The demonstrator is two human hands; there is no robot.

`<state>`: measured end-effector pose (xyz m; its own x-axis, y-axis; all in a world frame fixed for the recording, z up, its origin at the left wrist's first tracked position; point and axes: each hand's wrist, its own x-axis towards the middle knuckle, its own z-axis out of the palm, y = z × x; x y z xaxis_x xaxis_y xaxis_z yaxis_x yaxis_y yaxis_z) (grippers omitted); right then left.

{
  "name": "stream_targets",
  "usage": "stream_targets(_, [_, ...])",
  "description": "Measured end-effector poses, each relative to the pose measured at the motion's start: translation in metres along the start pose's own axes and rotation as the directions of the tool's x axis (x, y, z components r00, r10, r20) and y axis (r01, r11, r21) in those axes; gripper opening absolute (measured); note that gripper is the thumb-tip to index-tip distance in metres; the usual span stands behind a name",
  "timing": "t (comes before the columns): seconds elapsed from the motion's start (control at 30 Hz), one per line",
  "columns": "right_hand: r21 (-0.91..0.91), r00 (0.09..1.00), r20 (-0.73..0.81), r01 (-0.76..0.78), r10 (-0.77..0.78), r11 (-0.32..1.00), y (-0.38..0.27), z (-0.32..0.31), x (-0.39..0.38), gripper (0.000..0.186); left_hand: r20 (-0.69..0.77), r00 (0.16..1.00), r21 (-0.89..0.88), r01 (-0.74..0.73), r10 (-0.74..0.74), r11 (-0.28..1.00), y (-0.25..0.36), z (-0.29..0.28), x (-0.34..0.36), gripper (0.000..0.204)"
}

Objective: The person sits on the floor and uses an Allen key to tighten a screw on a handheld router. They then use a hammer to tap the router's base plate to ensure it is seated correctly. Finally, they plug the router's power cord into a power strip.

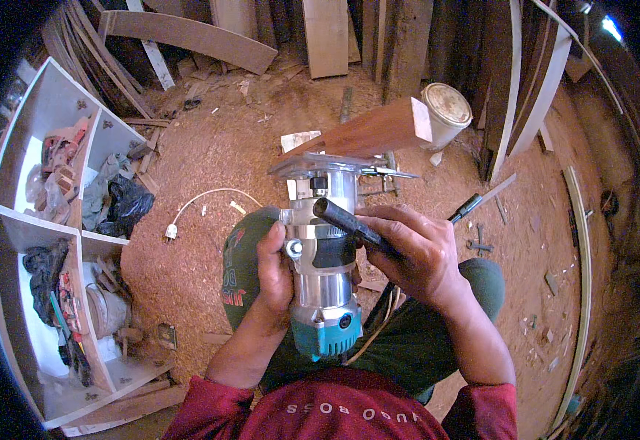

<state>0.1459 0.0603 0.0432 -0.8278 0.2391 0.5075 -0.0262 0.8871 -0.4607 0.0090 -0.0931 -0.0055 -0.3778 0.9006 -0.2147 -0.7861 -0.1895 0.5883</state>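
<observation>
A trim router (325,279) with a silver body, teal end cap and clear plastic base is held in front of me, base end pointing away. My left hand (274,271) is closed around its left side, thumb by a silver knob. My right hand (415,253) grips a thick black cylindrical handle (356,227), which crosses in front of the router's body; its far end is hidden in my fingers. Beside the base juts a thin dark metal piece (393,173). A reddish wooden board (367,133) lies just beyond the router.
A white shelf unit (81,227) with bags and tools stands left. A white plug (171,232) lies on the sawdust-covered floor. A lidded bucket (446,114) stands beyond the board. Right lie a black-handled bladed tool (468,207) and a metal cross-shaped piece (480,240). Planks (326,40) lean behind.
</observation>
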Motion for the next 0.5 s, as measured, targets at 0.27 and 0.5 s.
stream_targets(0.27, [0.001,0.989,-0.03,-0.147,0.147,0.989,-0.001,-0.003,0.0,0.013,0.036,0.999,-0.098,-0.002,0.005,0.995,-0.004,-0.002,-0.001,0.071])
stream_targets(0.5, [0.178,0.759,-0.432,-0.459,0.488,0.871,0.02,-0.051,-0.032,0.041,0.173,0.983,-0.281,-0.007,0.057,0.96,-0.01,-0.011,0.002,0.059])
